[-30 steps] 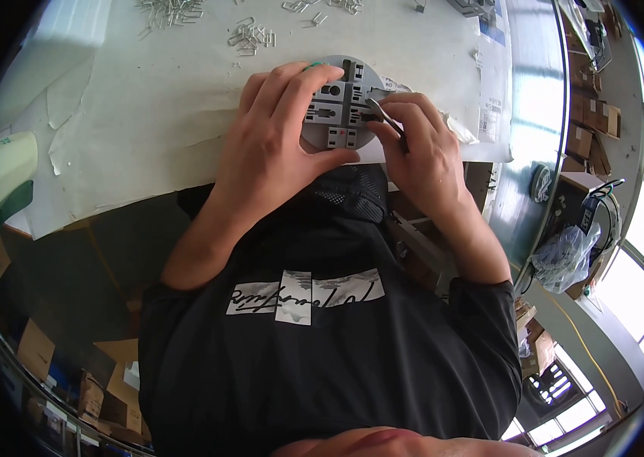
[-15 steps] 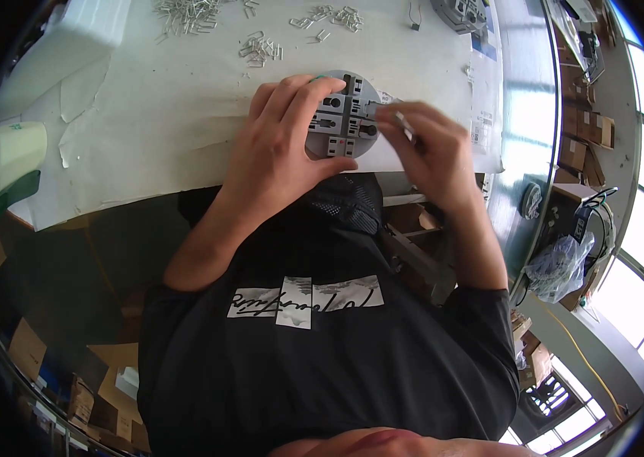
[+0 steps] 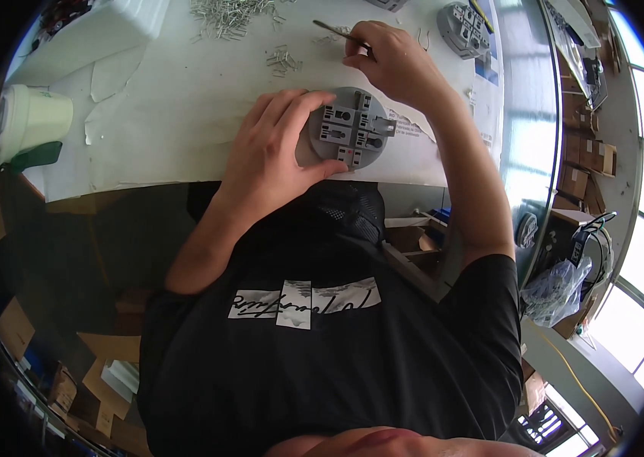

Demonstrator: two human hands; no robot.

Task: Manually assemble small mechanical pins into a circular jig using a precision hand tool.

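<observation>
A round grey fixture (image 3: 375, 156) with several small dark-slotted blocks on its top lies near the table's front edge. My left hand (image 3: 270, 148) grips it from the left, fingers at its far rim and thumb at its near rim. A small grey piece (image 3: 390, 127) sticks out at the fixture's right side. Farther back, my right hand (image 3: 394, 61) is closed on slim metal tweezers (image 3: 341, 33), their tip pointing left over a small group of metal clips. The nearest loose pile of bent metal clips (image 3: 284, 61) lies left of that hand.
A larger heap of clips (image 3: 234, 17) lies at the back. Another round grey fixture (image 3: 464, 30) stands back right. At the left are a whitish tub (image 3: 36, 122) and a white tray (image 3: 97, 42). Torn paper (image 3: 413, 129) lies right of the held fixture.
My right hand has moved from the fixture's right side to the back of the table, by the clips. My left hand keeps its grip. The view has shifted slightly.
</observation>
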